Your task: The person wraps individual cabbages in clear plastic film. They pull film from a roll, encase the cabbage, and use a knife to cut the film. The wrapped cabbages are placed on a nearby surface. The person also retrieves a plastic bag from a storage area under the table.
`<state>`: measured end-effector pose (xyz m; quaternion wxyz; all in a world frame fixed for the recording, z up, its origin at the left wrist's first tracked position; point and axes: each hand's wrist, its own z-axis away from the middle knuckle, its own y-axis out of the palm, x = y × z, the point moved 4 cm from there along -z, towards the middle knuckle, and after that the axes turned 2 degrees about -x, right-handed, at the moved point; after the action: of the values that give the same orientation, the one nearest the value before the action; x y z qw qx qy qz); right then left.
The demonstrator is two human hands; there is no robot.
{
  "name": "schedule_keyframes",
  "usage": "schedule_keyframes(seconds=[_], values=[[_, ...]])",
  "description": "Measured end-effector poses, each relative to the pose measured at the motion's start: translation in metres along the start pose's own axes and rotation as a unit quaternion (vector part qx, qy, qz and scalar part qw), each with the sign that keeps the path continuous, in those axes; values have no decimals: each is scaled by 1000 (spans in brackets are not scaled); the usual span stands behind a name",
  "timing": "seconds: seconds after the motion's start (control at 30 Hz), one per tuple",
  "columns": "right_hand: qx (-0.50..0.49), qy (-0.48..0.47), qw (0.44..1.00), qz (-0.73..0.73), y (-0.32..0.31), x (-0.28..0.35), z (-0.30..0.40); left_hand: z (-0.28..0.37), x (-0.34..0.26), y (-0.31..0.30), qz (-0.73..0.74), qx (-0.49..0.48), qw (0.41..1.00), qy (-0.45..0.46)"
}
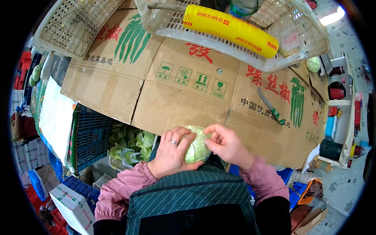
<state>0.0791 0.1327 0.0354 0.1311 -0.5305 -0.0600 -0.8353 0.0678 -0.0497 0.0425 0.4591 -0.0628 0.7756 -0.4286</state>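
A pale green cabbage (196, 149) with a glossy surface is held at the near edge of the cardboard-covered table (182, 107), close to my apron. My left hand (173, 149), with a ring on one finger, wraps over its left side, thumb along the bottom. At the upper right of the cabbage, my right hand (224, 142) grips its surface with bent forefinger and thumb. Whether a thin film or a leaf lies between those fingertips is too small to tell. A knife (270, 107) with a green patterned handle lies on the cardboard to the right.
A yellow roll of plastic wrap (230, 30) sits on a rod across a white plastic basket (249, 63) at the back. Another white basket (66, 29) stands back left. Below the table's left edge are loose cabbage leaves (132, 141) and a blue crate (92, 136). White shelving (340, 102) stands right.
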Motion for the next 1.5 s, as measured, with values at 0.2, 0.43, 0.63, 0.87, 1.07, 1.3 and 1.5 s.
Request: schedule_keyframes(seconds=[0.2, 0.43, 0.63, 0.87, 1.07, 1.3, 1.5], values=[[-29, -242, 915, 323, -4, 35, -3, 4, 0, -1, -5, -5, 1000, 18], [17, -38, 992, 122, -33, 34, 3, 14, 7, 1, 14, -10, 1000, 23], [50, 96, 989, 104, -72, -32, 39, 10, 6, -4, 31, -5, 999, 7], [39, 109, 927, 356, -46, -47, 90, 3, 1, 0, 2, 33, 999, 24], [-32, -312, 934, 172, 5, -12, -17, 9, -5, 5, 79, 1, 973, 215], [-45, -266, 959, 90, 16, -25, -27, 15, 9, -7, 21, -25, 999, 38], [-67, 36, 995, -69, 5, -25, -80, -24, 64, 19, 266, -38, 960, -80]])
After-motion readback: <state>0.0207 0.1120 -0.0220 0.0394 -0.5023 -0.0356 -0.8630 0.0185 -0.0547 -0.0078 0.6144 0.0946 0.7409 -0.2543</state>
